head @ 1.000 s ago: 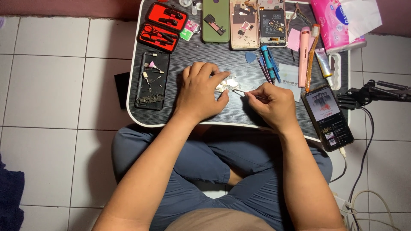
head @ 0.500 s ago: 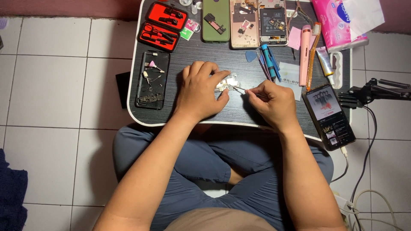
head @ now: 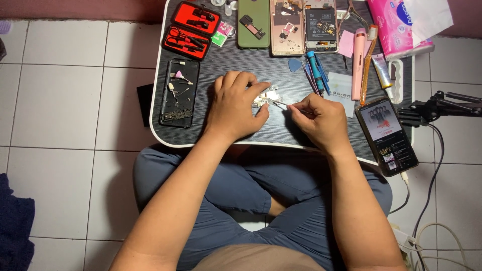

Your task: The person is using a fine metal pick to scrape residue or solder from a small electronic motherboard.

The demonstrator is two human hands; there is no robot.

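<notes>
L hand (head: 235, 106) pins circuit board (head: 265, 95); R hand (head: 321, 120) w/ tweezers (head: 281, 104).

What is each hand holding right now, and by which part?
The left hand pins a small circuit board by its left edge; the right hand pinches thin metal tweezers at their rear end.

right hand (head: 321, 118) nudged slightly, thin tool (head: 282, 104) tip seemingly closer to small board (head: 265, 95)

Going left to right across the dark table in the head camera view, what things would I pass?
Red tool case → green phone back → opened phone → pink tube → lit phone. Nearer the person: left hand, small circuit part, right hand.
</notes>
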